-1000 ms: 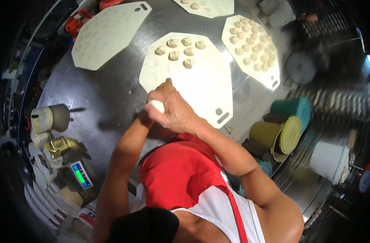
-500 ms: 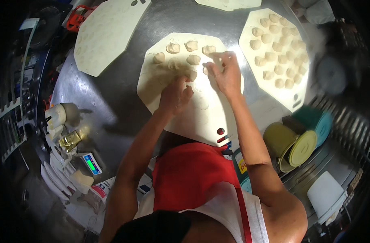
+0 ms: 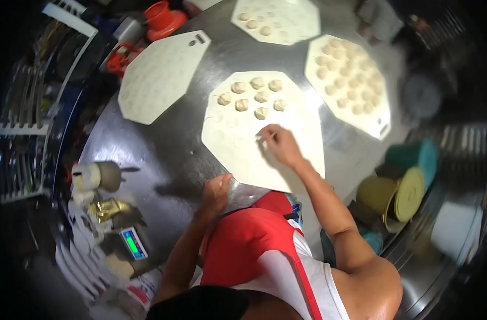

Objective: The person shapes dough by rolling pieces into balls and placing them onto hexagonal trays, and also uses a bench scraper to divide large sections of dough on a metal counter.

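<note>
A pale eight-sided board (image 3: 302,152) lies on the metal table in front of me, with shallow round marks on it. Several small dough pieces (image 3: 261,96) sit in loose rows on its far half. At the board's near left edge is my left hand (image 3: 216,191), its fingers closed and the fingertips on the rim. My right hand (image 3: 280,145) is over the bare middle of the board, just nearer than the closest dough piece. Its fingers are curled in, and whatever may be between them is too small or hidden to tell.
Round the metal table (image 3: 163,160) lie a right board (image 3: 374,125) full of dough pieces, a far board (image 3: 302,26) with a few, and a left board (image 3: 147,109). A digital scale (image 3: 134,243) stands at left; buckets (image 3: 379,194) stand at right.
My left hand has left the dough pieces and come back to the board's near left edge. My right hand has moved nearer and leftward. The view has shifted, showing more of the far board.
</note>
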Demonstrator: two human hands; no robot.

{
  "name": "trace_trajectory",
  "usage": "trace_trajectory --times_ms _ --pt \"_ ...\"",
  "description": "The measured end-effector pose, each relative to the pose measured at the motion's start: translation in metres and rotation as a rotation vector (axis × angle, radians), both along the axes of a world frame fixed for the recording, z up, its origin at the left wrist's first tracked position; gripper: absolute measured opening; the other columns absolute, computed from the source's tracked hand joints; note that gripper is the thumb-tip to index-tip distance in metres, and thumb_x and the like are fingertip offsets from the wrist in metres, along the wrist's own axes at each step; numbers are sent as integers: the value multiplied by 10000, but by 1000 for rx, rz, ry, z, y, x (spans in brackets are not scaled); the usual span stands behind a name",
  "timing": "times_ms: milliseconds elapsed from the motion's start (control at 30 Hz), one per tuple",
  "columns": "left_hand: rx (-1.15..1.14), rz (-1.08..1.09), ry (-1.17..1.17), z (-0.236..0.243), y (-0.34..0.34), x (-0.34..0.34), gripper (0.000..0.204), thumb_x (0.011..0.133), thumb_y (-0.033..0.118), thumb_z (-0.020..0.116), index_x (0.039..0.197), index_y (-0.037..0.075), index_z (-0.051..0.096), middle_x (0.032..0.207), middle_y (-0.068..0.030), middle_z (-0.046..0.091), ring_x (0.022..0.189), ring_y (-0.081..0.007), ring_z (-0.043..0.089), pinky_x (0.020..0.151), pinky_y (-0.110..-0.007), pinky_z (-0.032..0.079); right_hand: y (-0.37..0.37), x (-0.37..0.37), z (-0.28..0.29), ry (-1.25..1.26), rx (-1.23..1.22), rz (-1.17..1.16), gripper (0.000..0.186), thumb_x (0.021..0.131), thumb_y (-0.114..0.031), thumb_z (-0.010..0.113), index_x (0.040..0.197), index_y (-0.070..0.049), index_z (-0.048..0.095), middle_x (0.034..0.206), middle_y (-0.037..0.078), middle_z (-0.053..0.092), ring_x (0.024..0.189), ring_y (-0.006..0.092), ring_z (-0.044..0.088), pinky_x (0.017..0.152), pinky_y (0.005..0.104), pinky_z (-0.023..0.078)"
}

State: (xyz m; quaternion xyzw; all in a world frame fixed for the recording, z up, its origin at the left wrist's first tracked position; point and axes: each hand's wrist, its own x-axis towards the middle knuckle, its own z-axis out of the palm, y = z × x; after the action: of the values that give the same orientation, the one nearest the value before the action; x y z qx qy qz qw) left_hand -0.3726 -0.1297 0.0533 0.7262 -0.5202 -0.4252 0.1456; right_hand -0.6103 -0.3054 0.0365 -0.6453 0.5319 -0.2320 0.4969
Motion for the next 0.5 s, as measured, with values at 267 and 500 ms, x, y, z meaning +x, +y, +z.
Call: trace_trajectory --times_ms 267,500 --pt "284 132 1229 -1 76 2 522 1118 499 525 1375 45 544 1173 -101 639 1087 -239 606 930 -381 494 263 36 51 78 -440 82 603 961 -211 791 1491 -66 543 1599 212 456 1218 380 672 1027 463 574" --pt "655 -691 1104 70 93 -34 778 1105 568 517 1639 16 392 1383 -226 694 1225 -352 710 1057 -483 559 352 -42 63 64 -313 -576 193 1075 -209 571 1069 -33 651 936 182 730 880 382 706 790 468 538"
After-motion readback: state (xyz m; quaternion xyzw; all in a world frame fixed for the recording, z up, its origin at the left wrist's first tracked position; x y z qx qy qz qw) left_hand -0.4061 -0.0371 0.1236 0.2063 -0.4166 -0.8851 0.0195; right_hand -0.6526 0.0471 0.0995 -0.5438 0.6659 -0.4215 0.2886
